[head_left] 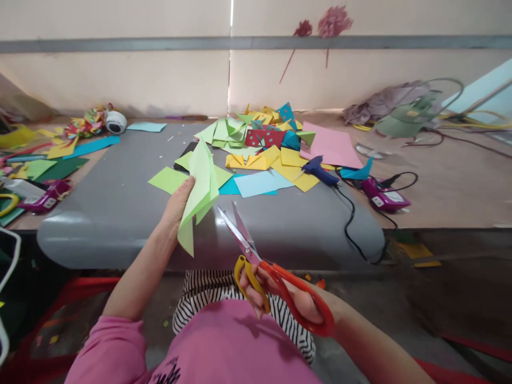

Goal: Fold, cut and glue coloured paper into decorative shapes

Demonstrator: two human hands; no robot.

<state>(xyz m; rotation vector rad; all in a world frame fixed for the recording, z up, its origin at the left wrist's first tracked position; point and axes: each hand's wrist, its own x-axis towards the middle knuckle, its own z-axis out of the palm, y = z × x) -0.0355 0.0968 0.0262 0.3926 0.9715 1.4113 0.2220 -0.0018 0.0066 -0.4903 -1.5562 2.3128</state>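
Light green folded paper (202,178) is gripped in my left hand (180,200), thumb on its near face and the other fingers hidden behind it. The sheet stands upright with several flaps spread. My right hand (268,288) has its fingers through the handles of a pair of scissors (250,250), one handle yellow and one orange-red. Their blades are parted and point up and left toward the paper, a small gap away from it. Behind the held paper lie a flat green sheet (168,180) and a dark flat object (184,154), partly covered.
A blue glue gun (320,170) with a black cord lies right of light blue paper (262,184) and yellow sheets (294,160). Folded green papers (230,133) are heaped behind. Pink paper (328,145), a purple power socket (384,196) and a fan (412,114) are farther right. White tape (116,122) stands left.
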